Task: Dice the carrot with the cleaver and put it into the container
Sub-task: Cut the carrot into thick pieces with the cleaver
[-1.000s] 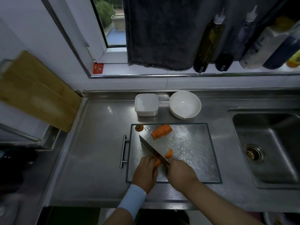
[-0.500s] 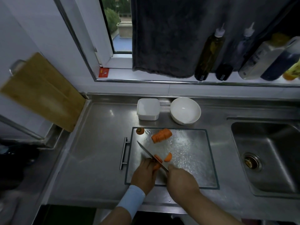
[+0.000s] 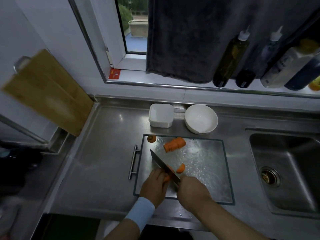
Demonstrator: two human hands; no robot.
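On the steel cutting board [image 3: 207, 170], my left hand [image 3: 154, 185] holds down a carrot piece [image 3: 167, 178], mostly hidden under its fingers. My right hand [image 3: 191, 189] grips the handle of the cleaver [image 3: 163, 166], whose blade lies across that piece, tip pointing to the far left. A cut slice [image 3: 181, 168] lies just right of the blade. A larger carrot chunk [image 3: 174, 144] rests near the board's far edge, and the carrot top [image 3: 151, 138] sits in the far left corner. The white square container [image 3: 161, 115] stands behind the board.
A white bowl [image 3: 200, 118] stands right of the container. The sink [image 3: 285, 170] lies to the right. A wooden board [image 3: 46, 92] leans at the left wall. Bottles [image 3: 230, 58] line the window ledge, and a dark towel [image 3: 190, 37] hangs there.
The view has shifted slightly. The cleaver blade has come down onto the carrot piece under my left hand; the cut slice still lies to its right.
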